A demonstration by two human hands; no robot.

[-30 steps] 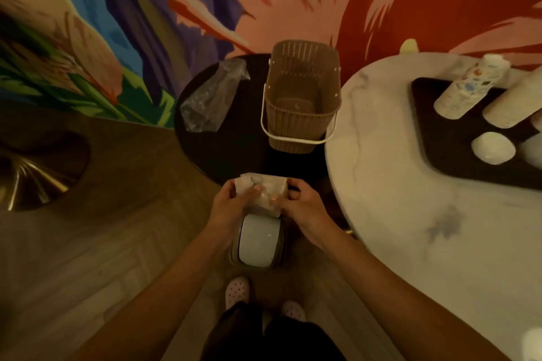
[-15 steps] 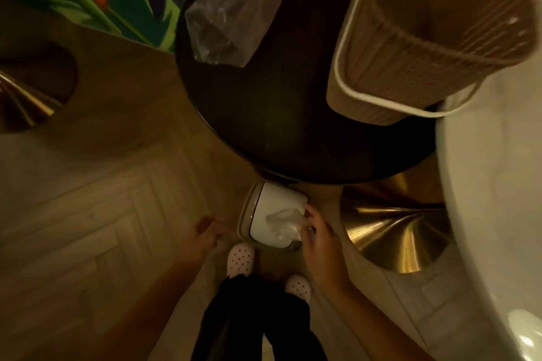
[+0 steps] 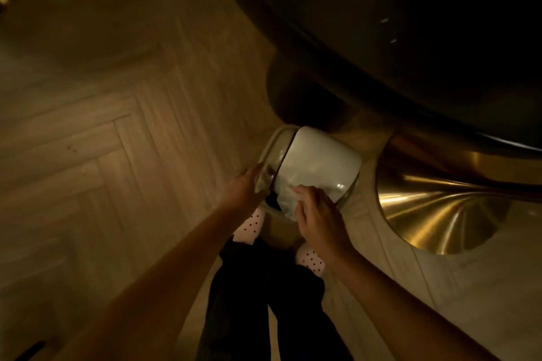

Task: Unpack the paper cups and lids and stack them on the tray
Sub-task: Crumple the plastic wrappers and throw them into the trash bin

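Cleanup step, looks like: stuffing wrapper (image 3: 286,204) into floor bin (image 3: 274,139) at 6 o'clock, right hand (image 3: 319,220) pinching it, left hand (image 3: 245,189) straight-fingered on rim at 8 o'clock; no cups or tray in shot, next just let go

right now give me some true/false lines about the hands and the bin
The right hand holds a wrapper at the bin. True.
The bin stands on a chair. False: it stands on the floor.
The left hand is at the bin's rim. True.
The bin's lid is black. False: the lid is white.
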